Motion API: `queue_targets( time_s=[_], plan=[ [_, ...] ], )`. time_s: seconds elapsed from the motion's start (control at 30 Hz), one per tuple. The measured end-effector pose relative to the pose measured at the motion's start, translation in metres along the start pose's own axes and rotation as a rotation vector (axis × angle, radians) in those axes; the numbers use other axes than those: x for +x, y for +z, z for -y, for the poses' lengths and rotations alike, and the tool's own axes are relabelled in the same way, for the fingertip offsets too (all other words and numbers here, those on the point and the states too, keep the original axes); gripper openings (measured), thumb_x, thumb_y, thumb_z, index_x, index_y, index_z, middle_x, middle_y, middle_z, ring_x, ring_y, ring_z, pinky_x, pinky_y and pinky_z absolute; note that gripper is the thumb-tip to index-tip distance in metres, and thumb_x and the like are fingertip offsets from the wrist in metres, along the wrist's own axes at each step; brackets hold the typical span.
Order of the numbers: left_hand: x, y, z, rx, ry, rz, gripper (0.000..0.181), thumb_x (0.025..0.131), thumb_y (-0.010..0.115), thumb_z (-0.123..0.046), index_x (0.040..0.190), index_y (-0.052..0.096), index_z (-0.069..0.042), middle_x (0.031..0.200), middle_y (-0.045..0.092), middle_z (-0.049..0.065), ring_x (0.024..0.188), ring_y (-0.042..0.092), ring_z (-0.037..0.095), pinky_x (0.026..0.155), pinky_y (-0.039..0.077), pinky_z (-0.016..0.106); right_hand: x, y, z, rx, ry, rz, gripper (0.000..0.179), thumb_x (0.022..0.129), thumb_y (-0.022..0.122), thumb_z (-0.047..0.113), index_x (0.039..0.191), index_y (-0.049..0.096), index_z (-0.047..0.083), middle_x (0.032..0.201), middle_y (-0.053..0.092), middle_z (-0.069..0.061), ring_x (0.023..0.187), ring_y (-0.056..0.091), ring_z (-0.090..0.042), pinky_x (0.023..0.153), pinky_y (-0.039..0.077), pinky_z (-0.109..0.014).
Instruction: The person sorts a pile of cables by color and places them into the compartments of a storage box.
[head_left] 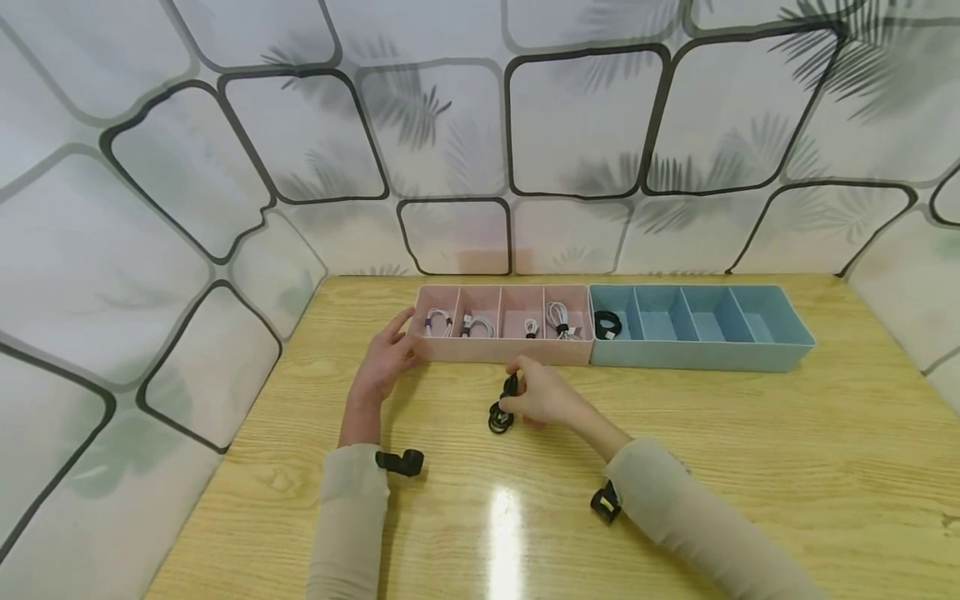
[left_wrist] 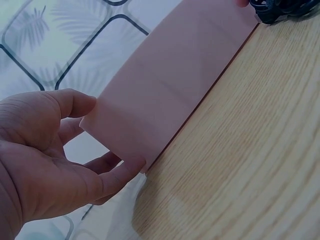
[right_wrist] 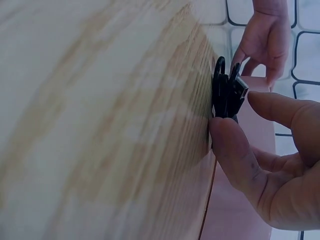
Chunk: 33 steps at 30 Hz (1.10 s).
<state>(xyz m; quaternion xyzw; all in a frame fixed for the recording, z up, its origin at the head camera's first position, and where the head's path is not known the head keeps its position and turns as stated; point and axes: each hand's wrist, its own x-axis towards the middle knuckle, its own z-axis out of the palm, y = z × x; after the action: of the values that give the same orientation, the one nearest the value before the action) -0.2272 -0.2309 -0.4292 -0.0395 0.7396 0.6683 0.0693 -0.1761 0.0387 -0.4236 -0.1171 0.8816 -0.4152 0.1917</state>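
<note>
A coiled black USB cable (head_left: 501, 417) is at the fingertips of my right hand (head_left: 546, 395), in front of a pink divided box (head_left: 502, 350). In the right wrist view, the thumb lies against the cable bundle (right_wrist: 225, 97) and the index finger is beside its metal plug. My left hand (head_left: 382, 362) grips the left end of the pink box, its thumb at one corner and fingertips at the other in the left wrist view. White cables (head_left: 557, 317) lie in the pink compartments, some tied with dark straps.
A blue divided box (head_left: 697, 357) stands end to end with the pink one. Its leftmost compartment holds a coiled black cable (head_left: 607, 323). Both stand on a wood-grain table (head_left: 450, 517), near the patterned wall covering (head_left: 585, 125) at the back.
</note>
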Motion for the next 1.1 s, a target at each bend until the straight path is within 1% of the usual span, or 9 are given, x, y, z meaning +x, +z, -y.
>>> queue_targets(
  time_s=[0.13, 0.33, 0.4, 0.53, 0.63, 0.83, 0.97, 1.1],
  plan=[
    [-0.0004, -0.0004, 0.0009, -0.004, 0.000, 0.005, 0.057, 0.105, 0.045, -0.008, 0.158, 0.028, -0.017, 0.143, 0.040, 0.032, 0.120, 0.051, 0.036, 0.102, 0.046, 0.047, 0.0006, 0.0015, -0.0016, 0.004, -0.002, -0.012, 0.052, 0.089, 0.075, 0.016, 0.133, 0.049, 0.004, 0.079, 0.059, -0.009, 0.048, 0.053, -0.018, 0.041, 0.046, -0.029],
    [-0.0023, -0.0017, 0.0013, -0.002, 0.003, 0.016, 0.057, 0.105, 0.043, -0.008, 0.159, 0.026, -0.016, 0.145, 0.039, 0.032, 0.121, 0.050, 0.036, 0.102, 0.046, 0.045, 0.0031, 0.0036, -0.0041, 0.002, -0.034, -0.048, 0.036, 0.087, 0.076, 0.016, 0.115, 0.058, 0.002, 0.082, 0.058, -0.009, 0.048, 0.055, -0.018, 0.042, 0.048, -0.030],
    [-0.0026, -0.0017, 0.0014, -0.006, 0.002, 0.017, 0.056, 0.105, 0.043, -0.009, 0.159, 0.027, -0.016, 0.145, 0.038, 0.032, 0.120, 0.050, 0.037, 0.102, 0.046, 0.046, 0.0039, 0.0034, -0.0048, 0.006, -0.038, -0.058, 0.034, 0.086, 0.077, 0.015, 0.112, 0.060, 0.002, 0.085, 0.058, -0.009, 0.050, 0.056, -0.018, 0.042, 0.049, -0.030],
    [-0.0014, -0.0019, 0.0013, -0.005, 0.004, 0.022, 0.057, 0.105, 0.043, -0.009, 0.159, 0.026, -0.017, 0.146, 0.037, 0.032, 0.121, 0.050, 0.036, 0.103, 0.045, 0.047, 0.0051, 0.0018, -0.0051, 0.043, -0.037, -0.081, 0.032, 0.084, 0.078, 0.013, 0.109, 0.063, 0.001, 0.092, 0.059, -0.011, 0.060, 0.058, -0.018, 0.047, 0.052, -0.031],
    [-0.0008, -0.0017, 0.0008, -0.004, 0.002, 0.021, 0.057, 0.105, 0.043, -0.009, 0.159, 0.027, -0.017, 0.145, 0.038, 0.032, 0.120, 0.050, 0.035, 0.104, 0.045, 0.047, 0.0056, 0.0011, -0.0047, 0.101, -0.033, -0.101, 0.029, 0.084, 0.078, 0.011, 0.107, 0.064, 0.000, 0.096, 0.059, -0.012, 0.067, 0.059, -0.020, 0.052, 0.055, -0.032],
    [-0.0009, -0.0013, 0.0001, -0.004, 0.000, 0.024, 0.057, 0.105, 0.043, -0.009, 0.159, 0.027, -0.018, 0.146, 0.038, 0.032, 0.121, 0.050, 0.036, 0.105, 0.043, 0.049, 0.0083, 0.0014, -0.0059, 0.190, -0.027, -0.132, 0.023, 0.082, 0.073, -0.001, 0.104, 0.066, -0.002, 0.095, 0.061, -0.014, 0.076, 0.061, -0.021, 0.056, 0.057, -0.033],
    [-0.0012, -0.0005, -0.0007, -0.013, 0.001, 0.026, 0.057, 0.105, 0.042, -0.009, 0.159, 0.026, -0.018, 0.147, 0.037, 0.032, 0.123, 0.047, 0.036, 0.106, 0.041, 0.050, 0.0094, 0.0014, -0.0073, 0.243, -0.020, -0.136, 0.022, 0.083, 0.070, -0.004, 0.104, 0.066, -0.003, 0.095, 0.063, -0.015, 0.078, 0.063, -0.022, 0.057, 0.058, -0.033],
    [-0.0013, -0.0005, -0.0004, -0.025, -0.007, 0.023, 0.057, 0.105, 0.042, -0.009, 0.159, 0.027, -0.019, 0.147, 0.036, 0.032, 0.124, 0.046, 0.036, 0.107, 0.040, 0.051, 0.0090, 0.0016, -0.0072, 0.263, -0.015, -0.116, 0.024, 0.083, 0.072, -0.002, 0.107, 0.064, -0.003, 0.095, 0.064, -0.014, 0.074, 0.063, -0.021, 0.057, 0.057, -0.034]
  ],
)
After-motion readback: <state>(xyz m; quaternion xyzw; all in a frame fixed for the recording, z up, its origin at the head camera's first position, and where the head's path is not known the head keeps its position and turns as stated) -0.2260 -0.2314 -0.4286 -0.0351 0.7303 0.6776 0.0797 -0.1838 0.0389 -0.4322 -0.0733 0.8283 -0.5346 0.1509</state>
